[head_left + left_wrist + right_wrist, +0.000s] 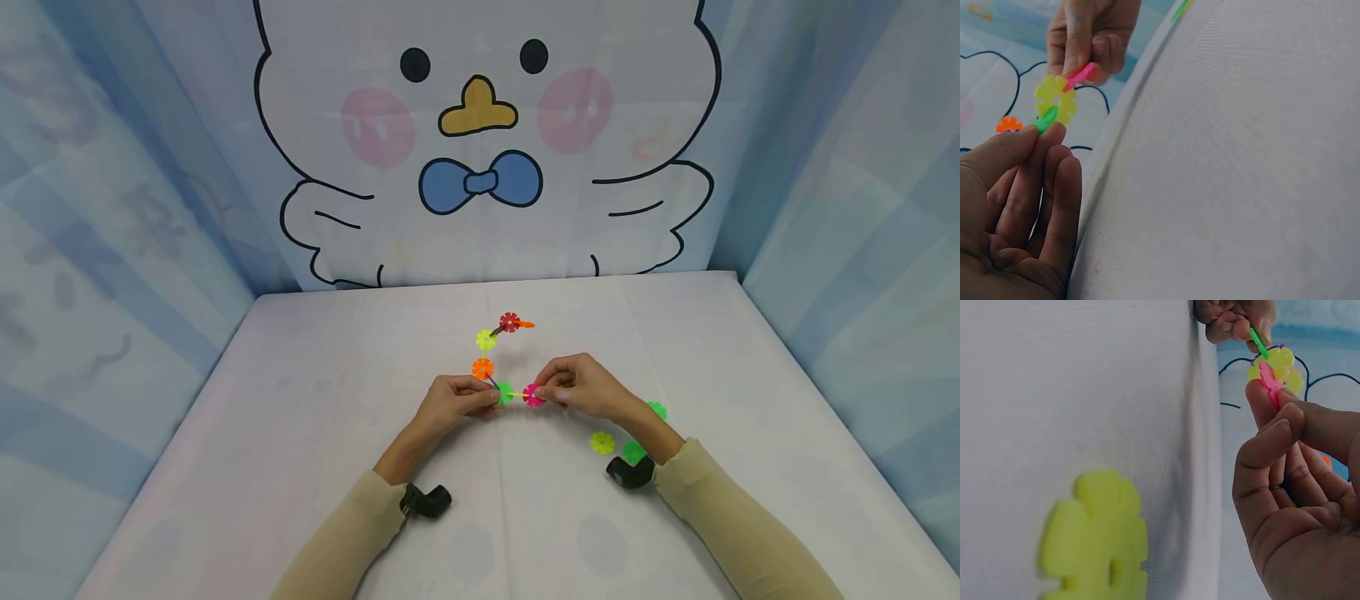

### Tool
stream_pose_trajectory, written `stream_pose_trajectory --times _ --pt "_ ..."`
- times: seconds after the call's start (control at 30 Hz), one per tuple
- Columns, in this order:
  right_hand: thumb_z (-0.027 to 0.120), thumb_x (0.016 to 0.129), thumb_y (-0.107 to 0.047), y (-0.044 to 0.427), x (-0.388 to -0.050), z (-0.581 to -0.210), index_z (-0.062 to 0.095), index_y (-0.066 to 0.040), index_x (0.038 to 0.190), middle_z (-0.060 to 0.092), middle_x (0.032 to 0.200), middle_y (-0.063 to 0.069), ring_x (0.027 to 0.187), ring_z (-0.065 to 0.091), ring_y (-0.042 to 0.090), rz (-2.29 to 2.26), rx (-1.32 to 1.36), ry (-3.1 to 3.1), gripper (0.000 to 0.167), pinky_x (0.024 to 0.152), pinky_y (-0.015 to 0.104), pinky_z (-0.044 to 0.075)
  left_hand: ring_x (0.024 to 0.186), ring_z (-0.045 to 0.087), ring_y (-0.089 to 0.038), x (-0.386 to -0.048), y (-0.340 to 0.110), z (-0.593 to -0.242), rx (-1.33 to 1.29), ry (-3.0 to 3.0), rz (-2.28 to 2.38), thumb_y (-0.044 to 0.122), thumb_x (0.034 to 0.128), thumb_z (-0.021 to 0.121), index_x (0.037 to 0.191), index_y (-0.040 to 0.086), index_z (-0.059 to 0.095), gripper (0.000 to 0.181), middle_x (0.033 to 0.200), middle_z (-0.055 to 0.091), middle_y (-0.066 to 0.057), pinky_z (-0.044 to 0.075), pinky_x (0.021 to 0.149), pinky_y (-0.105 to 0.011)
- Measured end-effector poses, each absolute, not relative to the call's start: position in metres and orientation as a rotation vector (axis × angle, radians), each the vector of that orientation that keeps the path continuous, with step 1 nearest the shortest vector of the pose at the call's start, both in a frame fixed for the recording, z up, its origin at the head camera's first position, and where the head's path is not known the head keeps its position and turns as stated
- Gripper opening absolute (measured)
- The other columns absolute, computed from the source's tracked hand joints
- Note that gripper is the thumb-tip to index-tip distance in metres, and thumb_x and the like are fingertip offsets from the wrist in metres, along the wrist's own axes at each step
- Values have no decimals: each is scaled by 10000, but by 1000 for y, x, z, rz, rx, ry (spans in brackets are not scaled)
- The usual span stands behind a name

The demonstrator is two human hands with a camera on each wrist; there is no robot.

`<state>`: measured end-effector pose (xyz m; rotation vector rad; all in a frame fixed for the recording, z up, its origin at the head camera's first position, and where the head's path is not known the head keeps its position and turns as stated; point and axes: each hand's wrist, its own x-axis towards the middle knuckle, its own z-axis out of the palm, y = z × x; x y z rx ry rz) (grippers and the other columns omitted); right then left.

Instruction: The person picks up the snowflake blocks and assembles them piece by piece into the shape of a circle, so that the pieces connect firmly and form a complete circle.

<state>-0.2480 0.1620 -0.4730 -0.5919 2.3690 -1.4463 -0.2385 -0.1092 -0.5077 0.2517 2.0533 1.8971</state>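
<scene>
A chain of slotted plastic snowflake discs is held up between both hands. My left hand point(452, 403) pinches the green disc point(506, 392) between thumb and fingers. My right hand point(591, 388) pinches the pink disc point(532, 395) by its edge. Between these two a yellow disc point(1046, 94) joins them, edge-on in the head view and facing the left wrist camera. From the green disc the chain runs away through a dark purple one, an orange disc point(483, 368), a yellow-green disc point(486, 340) and a red disc point(510, 322), ending in an edge-on orange disc point(528, 324).
Beside my right forearm lie a loose yellow disc point(602, 443), a green disc point(633, 452) partly behind the wrist camera, and another green disc point(657, 409). A white cloth covers the table point(315, 467). Printed curtains point(480, 233) stand at the back and both sides.
</scene>
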Motion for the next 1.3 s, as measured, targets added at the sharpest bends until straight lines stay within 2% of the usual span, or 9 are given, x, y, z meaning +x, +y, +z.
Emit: stream_pose_trajectory --times 0.3,0.77,0.9,1.1,1.3 --pt "745 964 -60 161 -249 -474 752 3 1024 734 821 208 653 566 132 -1452 -543 2367 87 585 232 489 776 748 -73 -239 -108 -509 240 2059 1905 136 997 748 1104 -71 763 234 886 809 7 645 785 -237" --pt "757 936 -74 163 -247 -475 809 -32 1055 803 926 81 685 617 123 -1333 -565 2404 137 614 232 531 756 735 -81 -240 -107 -509 218 2011 1954 113 1028 701 1182 -99 723 263 858 787 -5 642 753 -229" --pt "760 928 -76 162 -245 -472 810 -35 1029 809 913 75 704 641 126 -1359 -570 2420 119 629 233 537 745 735 -99 -239 -105 -508 193 1969 1981 135 1038 691 1175 -85 718 260 888 794 -45 642 731 -242" --pt "786 929 -112 158 -243 -468 807 -39 1012 821 897 89 715 693 155 -1391 -543 2426 113 628 229 523 773 751 -128 -233 -100 -505 223 1910 1921 158 1014 730 1121 -51 723 234 1004 816 -127 660 763 -284" --pt "792 933 -134 155 -242 -467 798 -38 1007 817 868 97 696 715 190 -1371 -543 2438 122 626 231 501 755 748 -132 -227 -94 -502 262 1914 1871 115 983 762 1209 -71 730 294 985 814 -155 669 751 -299"
